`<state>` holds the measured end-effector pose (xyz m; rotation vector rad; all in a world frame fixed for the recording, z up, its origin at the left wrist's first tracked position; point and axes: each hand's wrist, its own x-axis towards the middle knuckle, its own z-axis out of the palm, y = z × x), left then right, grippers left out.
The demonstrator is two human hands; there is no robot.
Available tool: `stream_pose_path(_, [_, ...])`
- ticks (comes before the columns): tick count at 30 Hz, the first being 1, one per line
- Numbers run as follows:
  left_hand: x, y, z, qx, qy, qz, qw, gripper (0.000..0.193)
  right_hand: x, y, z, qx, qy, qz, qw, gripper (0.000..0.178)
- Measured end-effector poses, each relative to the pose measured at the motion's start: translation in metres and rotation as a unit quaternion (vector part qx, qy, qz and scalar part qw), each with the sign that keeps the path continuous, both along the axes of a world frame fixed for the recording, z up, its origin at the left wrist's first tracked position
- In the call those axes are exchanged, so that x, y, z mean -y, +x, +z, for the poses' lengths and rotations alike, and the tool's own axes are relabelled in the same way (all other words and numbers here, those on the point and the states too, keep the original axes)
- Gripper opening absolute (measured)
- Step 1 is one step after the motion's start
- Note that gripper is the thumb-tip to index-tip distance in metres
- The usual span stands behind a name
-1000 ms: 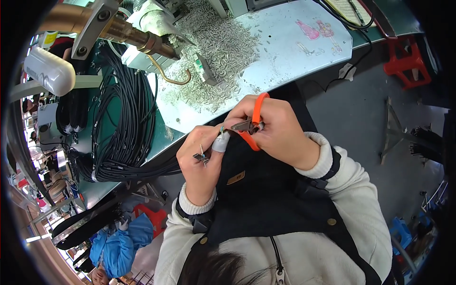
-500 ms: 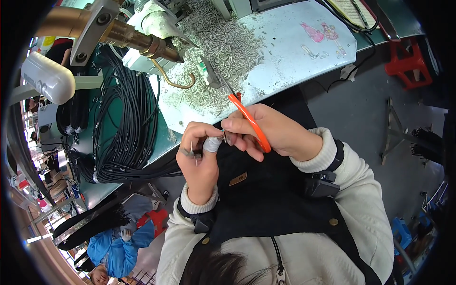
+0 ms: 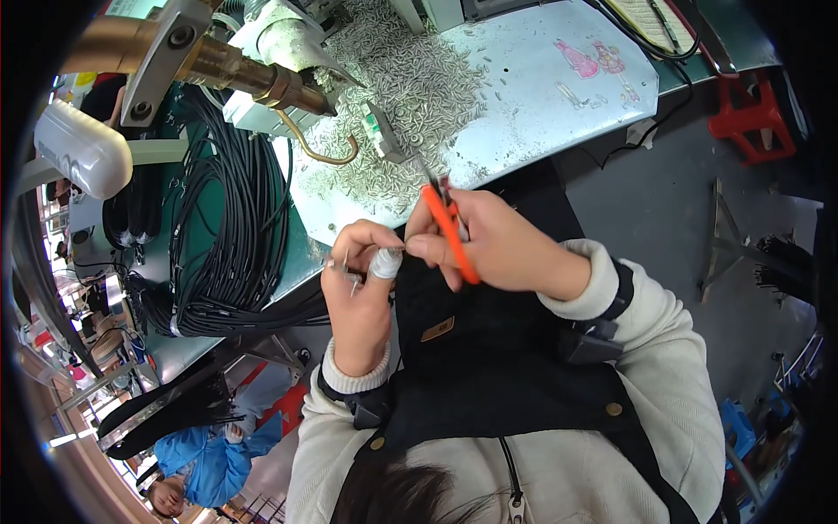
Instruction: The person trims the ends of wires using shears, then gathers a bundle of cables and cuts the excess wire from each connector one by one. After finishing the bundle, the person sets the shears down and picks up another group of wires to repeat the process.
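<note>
My left hand (image 3: 360,284) is closed, with white tape wrapped round its thumb. Small thin metal pieces (image 3: 350,272) stick out between its curled fingers. My right hand (image 3: 497,240) is closed round an orange-handled tool (image 3: 452,234) whose thin metal tip points away from me, toward the table; whether it is scissors or pliers is not clear. The thumb and forefinger tips of both hands meet over my lap, just off the table's near edge. Anything pinched there is too small to make out.
A heap of small metal pins (image 3: 419,87) covers part of the pale board (image 3: 541,113). Brass-coloured machine parts (image 3: 253,74) and a bent copper tube (image 3: 323,159) overhang it. A small green-and-white block (image 3: 381,133) stands there. Coiled black cables (image 3: 201,253) lie left; a person in blue (image 3: 205,467) is beyond.
My right hand has turned, bringing the orange handle left and more upright. My left fingers have shifted slightly, and the taped thumb sits a little further left.
</note>
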<state>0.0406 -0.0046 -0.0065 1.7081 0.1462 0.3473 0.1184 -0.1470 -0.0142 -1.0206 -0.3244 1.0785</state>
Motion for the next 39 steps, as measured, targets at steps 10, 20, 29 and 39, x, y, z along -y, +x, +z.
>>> stream_pose_path(10, [-0.005, -0.005, 0.017, -0.177, -0.202, -0.013, 0.963, 0.012, 0.009, 0.005, -0.004, 0.767, -0.084, -0.244, 0.588, 0.012])
stream_pose_path(20, [0.01, -0.005, 0.012, -0.029, 0.054, 0.023, 0.998, 0.015, 0.0, -0.017, -0.002, 0.669, -0.139, -0.274, 0.677, 0.01])
stream_pose_path(29, [-0.001, 0.0, 0.022, -0.201, -0.201, -0.002, 0.959, 0.015, 0.002, -0.019, -0.008, 0.34, -0.031, -0.231, 0.911, 0.009])
stream_pose_path(39, [0.006, 0.001, 0.023, -0.116, -0.133, 0.01, 0.984, 0.016, 0.008, -0.019, -0.01, 0.494, -0.244, -0.126, 0.825, 0.034])
